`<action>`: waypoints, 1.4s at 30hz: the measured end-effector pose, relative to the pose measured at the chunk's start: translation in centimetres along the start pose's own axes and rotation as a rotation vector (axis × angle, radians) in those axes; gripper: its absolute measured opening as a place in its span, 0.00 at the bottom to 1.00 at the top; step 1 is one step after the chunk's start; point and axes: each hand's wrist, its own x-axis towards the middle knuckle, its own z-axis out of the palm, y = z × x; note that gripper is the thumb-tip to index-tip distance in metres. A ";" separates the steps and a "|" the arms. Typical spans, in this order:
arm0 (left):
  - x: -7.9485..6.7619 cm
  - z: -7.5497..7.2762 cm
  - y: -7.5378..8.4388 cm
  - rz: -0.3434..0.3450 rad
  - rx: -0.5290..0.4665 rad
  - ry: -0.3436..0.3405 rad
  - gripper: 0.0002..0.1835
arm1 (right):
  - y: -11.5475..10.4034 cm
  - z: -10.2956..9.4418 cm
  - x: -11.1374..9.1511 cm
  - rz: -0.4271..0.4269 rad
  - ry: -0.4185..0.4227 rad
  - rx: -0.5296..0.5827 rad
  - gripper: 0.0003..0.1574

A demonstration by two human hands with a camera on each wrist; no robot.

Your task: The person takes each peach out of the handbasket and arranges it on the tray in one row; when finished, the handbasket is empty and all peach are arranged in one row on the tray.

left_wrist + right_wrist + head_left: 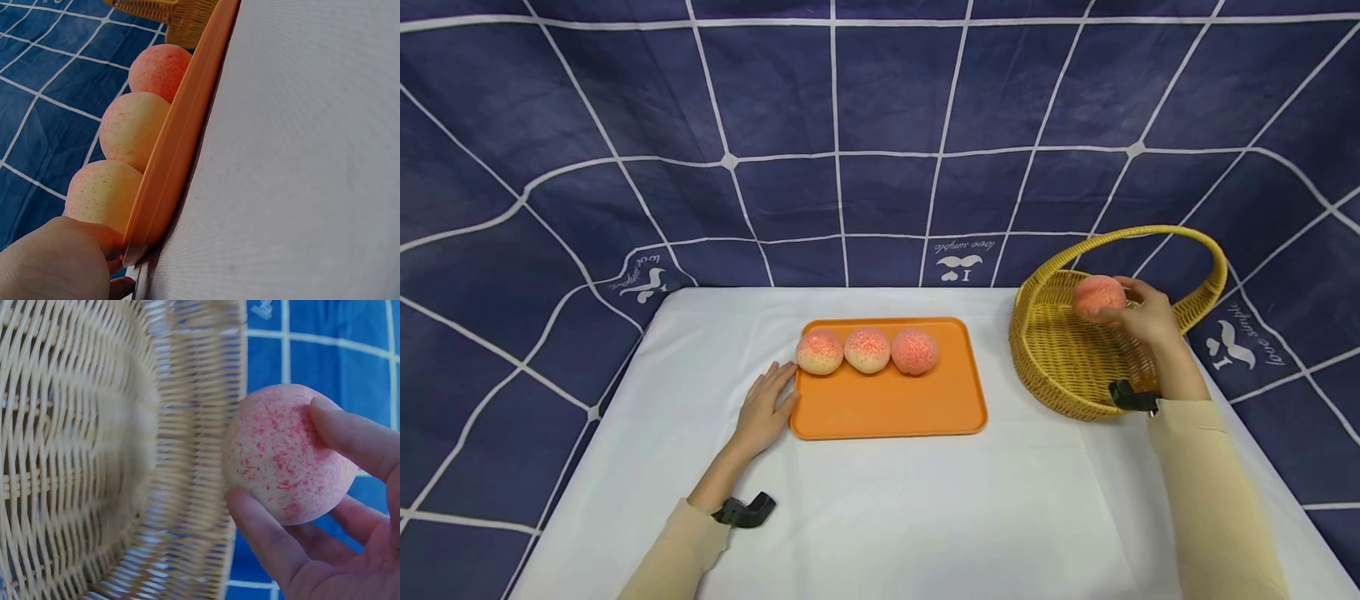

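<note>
My right hand (1150,319) holds a pink peach (1099,297) over the back part of a yellow wicker basket (1028,358). In the right wrist view, thumb and fingers grip the speckled peach (287,453) beside the woven wall (200,425). Three more peaches, the left (819,352), the middle (867,349) and the right (914,351), sit in a row along the back of an orange tray (887,408). At that tray's left edge rests my left hand (765,408), fingers extended near the leftmost peach. The left wrist view shows this hand (59,262) against the tray's corner.
The basket's tall arched handle (1138,231) rises behind and to the right of the right hand. A white cloth (925,517) covers the table. Dark blue checked fabric (887,200) hangs behind and at both sides.
</note>
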 end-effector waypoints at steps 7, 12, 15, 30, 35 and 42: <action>-0.1 -0.1 0.0 0.000 0.006 -0.001 0.28 | -2.1 -0.1 -4.2 -0.078 -0.003 -0.038 0.49; 0.0 -0.2 0.1 0.012 0.011 0.017 0.28 | -3.7 0.5 -7.6 -0.154 -0.002 -0.003 0.48; 0.1 -0.2 0.1 0.013 0.013 0.024 0.27 | -4.7 1.5 -9.1 -0.190 -0.019 0.048 0.48; 0.1 -0.2 0.1 -0.015 0.004 -0.008 0.28 | -9.1 9.3 -10.6 -0.281 -0.161 0.142 0.45; 0.1 -0.2 0.1 -0.017 0.005 -0.013 0.28 | -9.0 12.1 -9.2 -0.273 -0.196 0.151 0.43; 0.0 -0.2 0.2 -0.025 0.010 -0.018 0.28 | -7.8 14.5 -7.5 -0.182 -0.190 0.138 0.44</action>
